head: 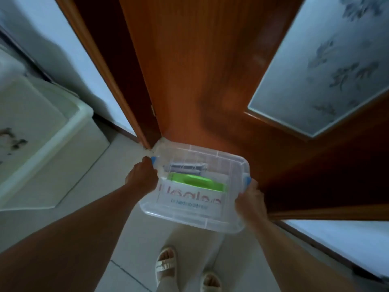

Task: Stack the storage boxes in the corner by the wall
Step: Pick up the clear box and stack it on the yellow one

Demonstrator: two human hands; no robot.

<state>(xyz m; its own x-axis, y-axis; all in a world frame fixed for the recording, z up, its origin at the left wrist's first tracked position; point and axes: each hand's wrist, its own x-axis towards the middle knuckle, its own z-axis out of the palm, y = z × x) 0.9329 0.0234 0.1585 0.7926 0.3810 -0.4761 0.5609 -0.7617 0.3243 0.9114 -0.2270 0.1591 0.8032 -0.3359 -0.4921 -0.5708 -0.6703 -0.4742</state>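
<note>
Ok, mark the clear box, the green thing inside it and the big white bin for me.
clear storage box [189, 216], head view, on the lid near its front edge.
green item [195, 182], head view, on its top face, seen through the lid.
white bin [63, 161], head view, on its side wall.

Both arms are bare all the way up, no sleeves, no watch, no bracelets or rings that I can make out. The left hand [141, 175] sits around 9 o'clock of centre, the right hand [250, 199] around 3 o'clock. Down at 6 o'clock there's light, cream-coloured trousers [189, 245] and a pair of pale open-toe sandals [165, 264] with wide straps over the foot, toes showing. It's all a bit blurry, so finer details are a no-go.
</note>
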